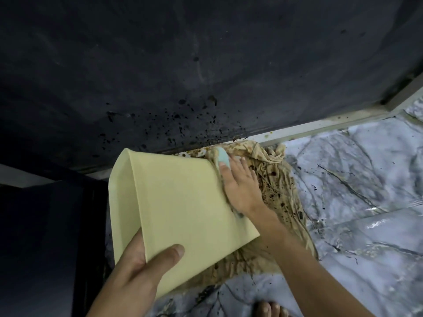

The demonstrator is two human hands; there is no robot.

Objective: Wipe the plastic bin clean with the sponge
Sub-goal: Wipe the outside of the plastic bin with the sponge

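Observation:
A pale yellow plastic bin point(178, 202) lies tilted on its side over the floor, its flat outer walls facing me. My left hand point(137, 275) grips its near lower corner, thumb across the top face. My right hand point(240, 186) presses a light blue sponge point(223, 157) flat against the bin's right side wall, fingers stretched over it. Only the sponge's top end and a sliver near my wrist show. The bin's inside is hidden.
A stained, crumpled beige cloth point(281, 191) lies under and to the right of the bin on the grey marble floor point(366, 179). A dark wall point(183, 65) spattered with black specks rises behind. A dark cabinet point(45, 236) stands left. Toes point(267, 308) show at the bottom edge.

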